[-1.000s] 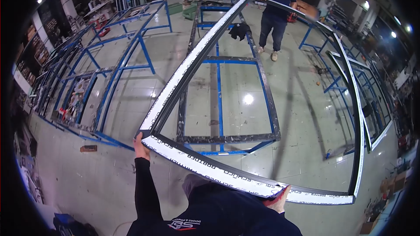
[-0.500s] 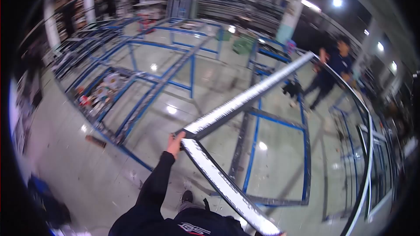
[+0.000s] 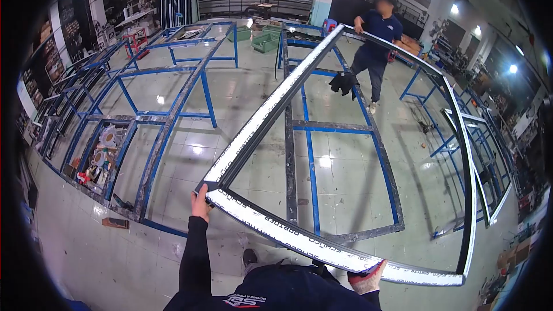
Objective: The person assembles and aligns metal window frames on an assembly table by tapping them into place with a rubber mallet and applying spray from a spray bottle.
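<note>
A large rectangular window frame [image 3: 275, 101], dark with white printed protective film on its faces, stretches across the head view. My left hand [image 3: 200, 203] is closed on its near left corner, fingers partly hidden behind the profile. My right hand [image 3: 368, 281], in a pale glove with red, grips the near side close to the right corner. At the far corner, a co-worker's hand [image 3: 358, 27] holds the same frame. Below it stands a blue metal work table [image 3: 334, 128] with dark padded bars, and the frame is held above this table.
More blue tables [image 3: 190, 89] stand on the left, one with a tray of loose parts [image 3: 102, 152]. A black cloth [image 3: 344, 83] hangs on the middle table. Green bins [image 3: 266, 40] sit behind. Another frame [image 3: 489, 219] leans at right. A brown block [image 3: 115, 223] lies on the floor.
The view has shifted rightward and steadied. The window frame's near side now lies more level before me, and my right hand has come into clear view on it. Both hands keep their hold.
</note>
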`<state>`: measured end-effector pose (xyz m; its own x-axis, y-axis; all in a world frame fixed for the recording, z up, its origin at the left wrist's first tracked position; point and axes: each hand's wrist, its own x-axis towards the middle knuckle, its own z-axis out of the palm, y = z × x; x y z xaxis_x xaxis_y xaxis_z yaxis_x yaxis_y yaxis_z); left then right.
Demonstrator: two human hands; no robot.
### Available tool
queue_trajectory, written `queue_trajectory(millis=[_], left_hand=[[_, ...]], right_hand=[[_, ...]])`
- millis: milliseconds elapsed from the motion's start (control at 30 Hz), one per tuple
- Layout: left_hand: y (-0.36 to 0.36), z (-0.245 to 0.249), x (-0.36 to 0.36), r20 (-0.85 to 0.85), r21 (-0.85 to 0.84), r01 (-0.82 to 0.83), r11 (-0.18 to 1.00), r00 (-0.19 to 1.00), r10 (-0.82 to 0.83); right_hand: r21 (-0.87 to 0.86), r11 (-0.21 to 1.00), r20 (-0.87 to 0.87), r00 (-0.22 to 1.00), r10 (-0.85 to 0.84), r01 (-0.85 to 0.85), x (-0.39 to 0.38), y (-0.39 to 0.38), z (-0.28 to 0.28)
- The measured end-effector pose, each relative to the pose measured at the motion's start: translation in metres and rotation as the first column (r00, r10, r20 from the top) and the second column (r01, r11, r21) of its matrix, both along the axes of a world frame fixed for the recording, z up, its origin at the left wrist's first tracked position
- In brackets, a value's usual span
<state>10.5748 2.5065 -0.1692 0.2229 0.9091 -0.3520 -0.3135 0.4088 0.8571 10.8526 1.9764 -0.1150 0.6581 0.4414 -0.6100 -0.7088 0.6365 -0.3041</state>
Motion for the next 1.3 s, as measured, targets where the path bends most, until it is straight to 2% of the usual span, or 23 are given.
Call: queue_trajectory(millis=[167,267,367,467,567,667,800,833,867,967,1000,1200,1300], left_hand=[[-0.018,-0.025,-0.012,0.008,-0.082,0.024,0.996,1.000,-0.023],[-0.045,-0.041,-0.006,-0.031,-0.137,0.004,0.991,0.999,-0.008],[-0.074,-0.052,0.004,-0.054,-0.170,-0.036,0.985,0.998,0.027],[-0.105,-0.040,0.022,-0.046,-0.180,-0.074,0.981,0.997,0.067],[-0.130,-0.030,0.025,-0.118,-0.163,-0.042,0.986,0.993,0.023],[-0.133,-0.016,0.036,-0.166,-0.128,-0.082,0.988,0.984,0.061],[-0.121,-0.009,0.044,-0.208,-0.085,-0.090,0.992,0.976,0.071],[-0.112,-0.016,0.041,-0.197,-0.081,-0.055,0.995,0.980,0.038],[-0.107,-0.022,0.044,-0.182,-0.089,-0.075,0.993,0.982,0.058],[-0.088,-0.036,0.046,-0.198,-0.123,-0.150,0.981,0.972,0.124],[-0.087,-0.029,0.050,-0.163,-0.105,-0.128,0.986,0.981,0.110],[-0.042,-0.068,0.057,-0.173,-0.159,-0.174,0.972,0.974,0.146],[-0.023,-0.094,0.050,-0.143,-0.185,-0.157,0.970,0.981,0.132]], right_hand=[[-0.128,0.992,-0.006,1.000,0.011,-0.012,0.028,0.014,0.011],[-0.099,0.994,0.024,0.998,0.052,-0.049,0.064,-0.009,-0.015],[-0.154,0.987,0.064,0.996,0.058,-0.047,0.099,-0.014,-0.006],[-0.156,0.986,0.032,0.997,0.065,-0.059,0.134,-0.023,0.003],[-0.215,0.974,0.003,0.998,0.067,-0.065,0.165,-0.029,-0.008],[-0.112,0.979,0.028,0.984,0.177,-0.172,0.193,-0.024,-0.022],[-0.152,0.969,-0.032,0.981,0.192,-0.195,0.217,0.004,-0.035],[-0.071,0.969,0.014,0.971,0.240,-0.239,0.226,0.009,-0.051],[-0.094,0.968,0.045,0.970,0.238,-0.233,0.230,0.018,-0.057],[-0.138,0.959,-0.053,0.969,0.242,-0.247,0.246,0.048,-0.074],[-0.226,0.944,-0.028,0.971,0.238,-0.238,0.246,0.061,-0.075],[-0.212,0.951,-0.011,0.973,0.230,-0.227,0.251,0.122,-0.120],[-0.217,0.952,0.061,0.970,0.234,-0.216,0.251,0.135,-0.133]])
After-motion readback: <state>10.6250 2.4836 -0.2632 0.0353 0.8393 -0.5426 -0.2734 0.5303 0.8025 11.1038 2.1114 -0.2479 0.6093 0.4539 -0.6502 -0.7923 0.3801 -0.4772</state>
